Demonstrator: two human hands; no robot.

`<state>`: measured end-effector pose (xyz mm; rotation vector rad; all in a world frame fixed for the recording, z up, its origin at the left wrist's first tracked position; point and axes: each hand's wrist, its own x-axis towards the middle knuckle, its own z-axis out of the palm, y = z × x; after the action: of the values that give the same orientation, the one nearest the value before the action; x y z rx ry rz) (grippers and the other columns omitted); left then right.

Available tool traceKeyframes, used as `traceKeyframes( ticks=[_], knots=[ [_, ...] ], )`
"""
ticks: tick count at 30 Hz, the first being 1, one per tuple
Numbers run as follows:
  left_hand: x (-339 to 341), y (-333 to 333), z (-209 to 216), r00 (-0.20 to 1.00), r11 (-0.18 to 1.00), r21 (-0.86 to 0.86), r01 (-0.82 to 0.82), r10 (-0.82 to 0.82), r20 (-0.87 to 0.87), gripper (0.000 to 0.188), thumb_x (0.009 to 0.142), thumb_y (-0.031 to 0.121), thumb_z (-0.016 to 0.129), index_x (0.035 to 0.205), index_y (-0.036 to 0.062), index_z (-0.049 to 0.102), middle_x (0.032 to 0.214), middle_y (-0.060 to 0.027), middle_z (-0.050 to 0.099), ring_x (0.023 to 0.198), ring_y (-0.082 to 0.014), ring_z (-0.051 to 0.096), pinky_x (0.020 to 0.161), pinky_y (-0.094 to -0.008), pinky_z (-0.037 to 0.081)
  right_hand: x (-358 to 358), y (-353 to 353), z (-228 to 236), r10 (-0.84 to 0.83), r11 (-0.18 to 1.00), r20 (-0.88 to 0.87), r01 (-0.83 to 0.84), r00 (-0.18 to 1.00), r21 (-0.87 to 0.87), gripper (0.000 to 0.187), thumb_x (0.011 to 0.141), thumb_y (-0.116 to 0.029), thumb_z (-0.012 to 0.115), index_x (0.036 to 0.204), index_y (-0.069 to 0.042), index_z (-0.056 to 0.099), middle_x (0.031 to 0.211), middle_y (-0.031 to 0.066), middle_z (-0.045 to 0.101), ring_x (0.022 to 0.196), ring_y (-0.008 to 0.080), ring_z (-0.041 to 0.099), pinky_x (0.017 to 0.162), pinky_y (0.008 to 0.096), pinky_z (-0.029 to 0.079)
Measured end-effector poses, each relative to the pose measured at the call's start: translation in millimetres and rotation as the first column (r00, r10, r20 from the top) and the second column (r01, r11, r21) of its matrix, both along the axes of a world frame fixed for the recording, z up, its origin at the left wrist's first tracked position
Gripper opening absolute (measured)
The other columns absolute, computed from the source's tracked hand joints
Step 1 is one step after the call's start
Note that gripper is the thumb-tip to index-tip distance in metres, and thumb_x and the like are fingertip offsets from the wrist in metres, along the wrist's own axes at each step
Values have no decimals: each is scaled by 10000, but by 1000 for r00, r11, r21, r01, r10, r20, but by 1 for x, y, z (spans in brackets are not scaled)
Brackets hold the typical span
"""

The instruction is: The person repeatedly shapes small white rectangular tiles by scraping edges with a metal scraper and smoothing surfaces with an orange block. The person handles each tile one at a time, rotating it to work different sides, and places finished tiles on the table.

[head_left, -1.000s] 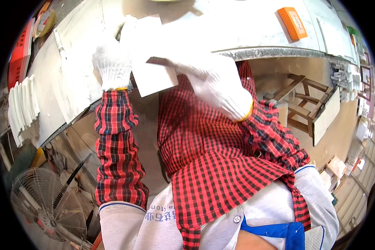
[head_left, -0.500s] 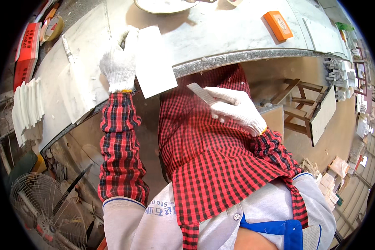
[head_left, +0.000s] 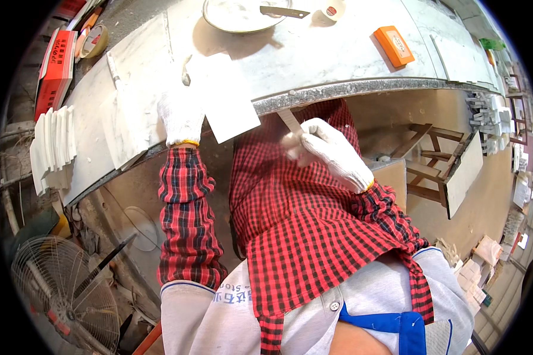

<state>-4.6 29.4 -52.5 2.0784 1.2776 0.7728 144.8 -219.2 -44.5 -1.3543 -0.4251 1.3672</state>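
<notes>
My left hand (head_left: 182, 118), in a white knitted glove, lies on the worktop along the left side of a white rectangular tile (head_left: 234, 112). Glare washes out its fingers, so their grip on the tile is unclear. One corner of the tile juts past the worktop's front edge. In my right hand (head_left: 331, 151), also gloved, a narrow pale strip with fine cross-lines (head_left: 288, 120) is pinched between thumb and fingers. The strip points up toward the worktop edge, right of the tile and apart from it.
A round dish (head_left: 243, 26) with a dark-bladed knife (head_left: 284, 12) across its rim stands at the back. An orange box (head_left: 393, 46) sits right. White slabs (head_left: 53, 142) line the left end, near a red box (head_left: 56, 74). A wire fan (head_left: 65, 296) stands lower left, a wooden frame (head_left: 435, 160) right.
The view has shifted, sliding the worktop right and down in the picture. My right hand has turned, bringing the strip up close to the worktop edge. My left hand stays beside the tile.
</notes>
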Motion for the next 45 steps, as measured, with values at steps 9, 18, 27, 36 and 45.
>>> traceKeyframes(
  ticks=[9, 18, 27, 36, 45],
  knots=[
    [2, 8, -10, 994, 987, 160, 31, -13, -111, 372, 911, 314, 698, 1216, 103, 724, 1121, -109, 733, 1011, -232, 681, 898, -348, 522, 7, 29, 19, -17, 991, 173, 40, 985, -130, 279, 1020, -285, 614, 1091, -20, 664, 740, -36, 560, 623, 43, 444, 547, 222, 348],
    [5, 5, -17, 999, 988, 154, -33, 33, 4, 363, 881, 335, 736, 1183, 134, 745, 1034, -99, 750, 927, -232, 708, 838, -350, 540, 5, 36, 16, 101, 994, 620, -61, 778, -86, 429, 899, -189, 742, 1267, 4, 633, 862, 9, 630, 731, 72, 524, 688, 265, 483],
    [7, 5, -7, 998, 998, 21, -60, 61, -29, 338, 874, 341, 761, 1150, 145, 765, 1001, -97, 766, 928, -196, 721, 828, -335, 549, -14, 77, 3, -64, 995, 626, 0, 777, 102, 401, 968, -13, 561, 1359, -56, 637, 845, 66, 690, 721, 110, 600, 710, 267, 522],
    [11, 2, -7, 997, 997, -19, -71, 72, 36, 322, 896, 343, 744, 1144, 138, 755, 1043, -92, 766, 974, -211, 717, 882, -342, 543, -25, 86, -9, -99, 990, 879, -45, 466, 135, 368, 937, -66, 634, 1298, -117, 688, 835, 194, 705, 666, 289, 690, 626, 349, 541],
    [9, 6, -4, 998, 995, -71, -67, 65, -27, 325, 903, 356, 742, 1147, 141, 743, 1121, -87, 753, 1045, -226, 700, 917, -368, 538, -23, 92, -14, -155, 975, 906, -86, 395, 205, 406, 932, -40, 621, 1320, -144, 681, 831, 177, 716, 682, 244, 702, 632, 344, 544]
  ],
)
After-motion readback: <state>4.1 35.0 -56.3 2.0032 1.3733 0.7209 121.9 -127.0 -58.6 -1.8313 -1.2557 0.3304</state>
